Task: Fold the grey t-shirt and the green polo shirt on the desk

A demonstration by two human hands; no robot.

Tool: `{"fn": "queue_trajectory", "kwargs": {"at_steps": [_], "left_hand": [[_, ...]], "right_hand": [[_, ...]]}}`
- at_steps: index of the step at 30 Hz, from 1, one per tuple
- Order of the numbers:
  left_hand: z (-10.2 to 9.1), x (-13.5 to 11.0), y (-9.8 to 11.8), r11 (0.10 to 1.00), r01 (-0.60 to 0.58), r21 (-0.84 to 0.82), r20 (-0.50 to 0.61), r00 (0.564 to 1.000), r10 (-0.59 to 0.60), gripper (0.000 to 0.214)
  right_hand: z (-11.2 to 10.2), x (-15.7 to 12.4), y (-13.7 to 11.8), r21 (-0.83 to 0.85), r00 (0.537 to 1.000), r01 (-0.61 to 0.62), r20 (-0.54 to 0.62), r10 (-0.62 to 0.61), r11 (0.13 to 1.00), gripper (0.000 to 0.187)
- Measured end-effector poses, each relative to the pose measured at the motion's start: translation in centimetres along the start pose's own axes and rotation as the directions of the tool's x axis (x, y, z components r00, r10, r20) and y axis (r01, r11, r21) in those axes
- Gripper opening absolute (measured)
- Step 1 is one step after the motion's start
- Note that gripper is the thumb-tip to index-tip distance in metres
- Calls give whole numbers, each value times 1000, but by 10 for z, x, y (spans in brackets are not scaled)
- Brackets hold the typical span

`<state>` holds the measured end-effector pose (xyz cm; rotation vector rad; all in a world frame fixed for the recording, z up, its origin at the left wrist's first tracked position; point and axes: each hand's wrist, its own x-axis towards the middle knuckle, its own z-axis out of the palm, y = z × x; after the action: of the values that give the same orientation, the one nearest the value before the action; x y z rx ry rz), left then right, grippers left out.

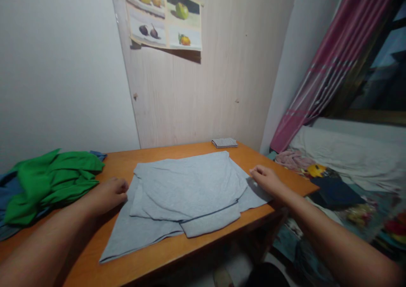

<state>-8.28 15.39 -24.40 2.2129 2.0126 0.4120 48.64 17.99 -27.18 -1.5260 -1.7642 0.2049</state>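
While left hand [109, 194], curled, grips the grey shirt [187, 185], right hand [265, 179] pinches its edge.

Cloths, hands and furnishings, counted

Two hands: one left hand [109, 194], one right hand [266, 179]. One tabletop [177, 253]. Four cloth items: one grey garment [190, 185], one green garment [50, 181], one blue cloth [6, 189], one small checked cloth [224, 143]. One poster [165, 16] with four fruit panels. One striped curtain [333, 67]. One bed [349, 151].

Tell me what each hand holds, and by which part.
Both hands meet the grey garment: left hand curled at its left edge, right hand on its right edge. Whether either grips cannot be told.
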Motion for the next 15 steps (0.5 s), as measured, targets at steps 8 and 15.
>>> {"fn": "queue_trajectory", "kwargs": {"at_steps": [8,15], "left_hand": [[3,-93,73,999,-29,-40,-99,995,25,22],[21,-140,98,991,-104,-90,-79,992,97,29]], "right_hand": [[-9,-42,-12,-97,949,232,243,-203,968,40],[-5,-57,-12,-144,914,339,284,-289,930,30]]}}
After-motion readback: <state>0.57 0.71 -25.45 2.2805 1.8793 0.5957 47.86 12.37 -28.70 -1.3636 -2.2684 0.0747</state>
